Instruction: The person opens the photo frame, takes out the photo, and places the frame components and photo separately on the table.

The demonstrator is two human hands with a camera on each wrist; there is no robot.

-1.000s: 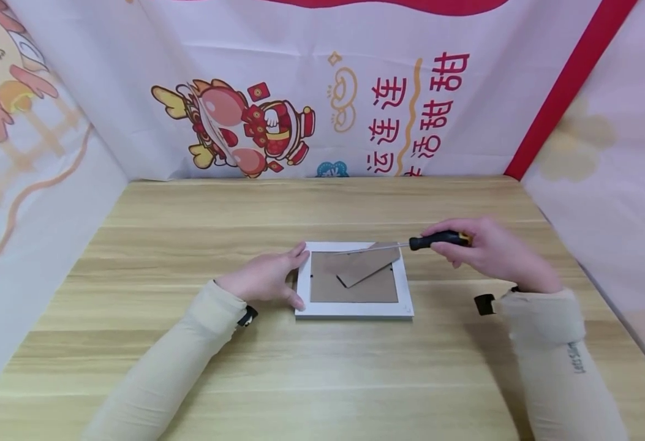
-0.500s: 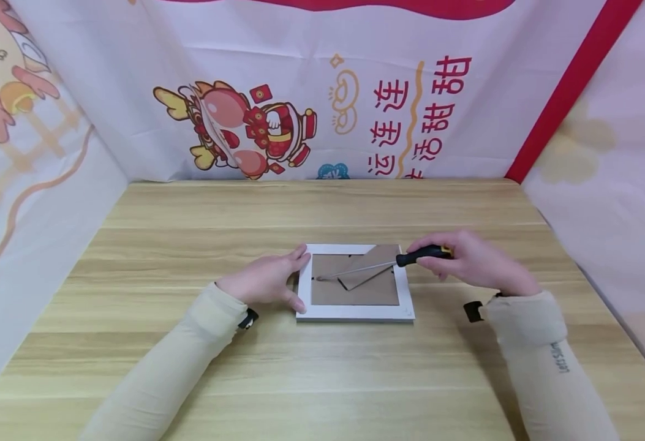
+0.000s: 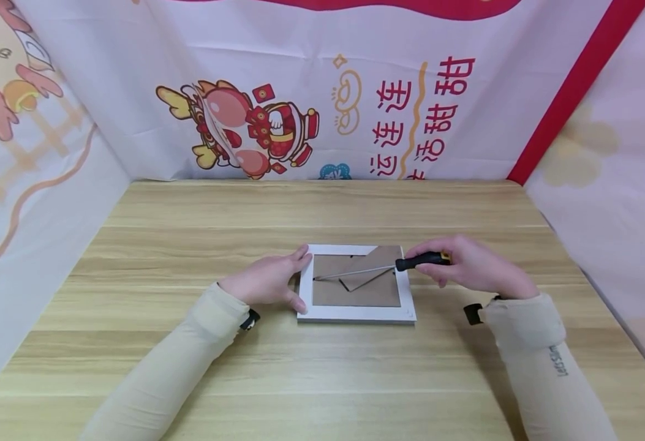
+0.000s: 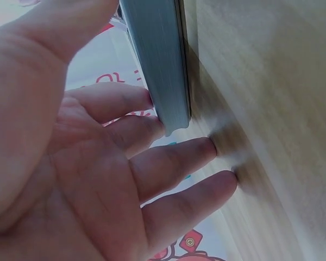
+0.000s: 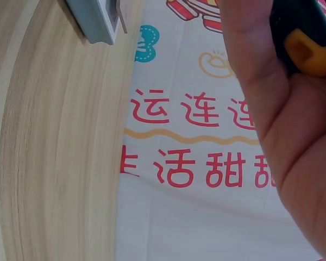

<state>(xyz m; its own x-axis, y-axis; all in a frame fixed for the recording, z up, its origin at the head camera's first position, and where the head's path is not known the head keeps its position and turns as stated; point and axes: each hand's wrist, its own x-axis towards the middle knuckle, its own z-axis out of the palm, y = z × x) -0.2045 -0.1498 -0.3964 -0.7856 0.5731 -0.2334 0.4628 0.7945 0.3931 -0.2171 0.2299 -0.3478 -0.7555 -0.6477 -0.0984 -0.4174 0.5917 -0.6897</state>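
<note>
A white picture frame [image 3: 357,313] lies back side up on the table, showing its brown backing board [image 3: 328,295] and a slanted stand leg [image 3: 374,269]. My left hand [image 3: 267,280] holds the frame's left side, thumb by the near corner and fingers by the far one. In the left wrist view two fingertips touch the frame's edge [image 4: 160,65], while the lower fingertips reach the tabletop. My right hand [image 3: 473,266] grips a screwdriver [image 3: 422,261] by its black and yellow handle. The shaft crosses the backing, its tip at a small dark tab [image 3: 315,279] on the left edge.
The wood-grain table [image 3: 322,380] extends around the frame on all sides. A printed cloth [image 3: 300,49] hangs behind it, with more cloth [image 3: 603,214] along the right and left sides. Black straps [image 3: 473,313] circle both wrists.
The right hand has moved left and nearer, bringing the screwdriver tip from over the far part of the backing to the left tab. The left hand stays on the frame.
</note>
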